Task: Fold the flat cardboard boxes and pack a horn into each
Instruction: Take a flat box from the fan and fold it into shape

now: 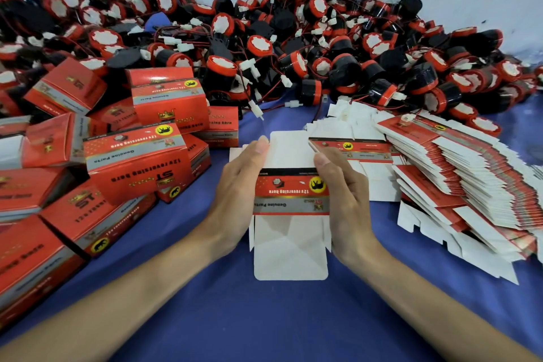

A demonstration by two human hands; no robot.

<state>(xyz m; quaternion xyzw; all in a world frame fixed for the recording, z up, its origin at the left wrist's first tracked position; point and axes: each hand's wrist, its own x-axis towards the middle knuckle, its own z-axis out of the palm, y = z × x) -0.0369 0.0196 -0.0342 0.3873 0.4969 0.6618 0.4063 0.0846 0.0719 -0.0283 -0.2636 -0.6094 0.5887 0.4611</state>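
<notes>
The flat carton [289, 194] is held above the blue bench [264, 320], long axis pointing straight away, white flaps at both ends; left grip [238, 194] and right grip [345, 194] each pinch a side edge, equally near; an inward squeeze should open it; horns [323, 47] lie beyond

Carton blank [291, 195]: red printed band, white flaps open at both ends, partly squared up. Stack of flat blanks [458, 173] lies right of it; folded boxes [135, 161] left of it; horn pile [293, 47] — red-and-black, wired — beyond it.
</notes>
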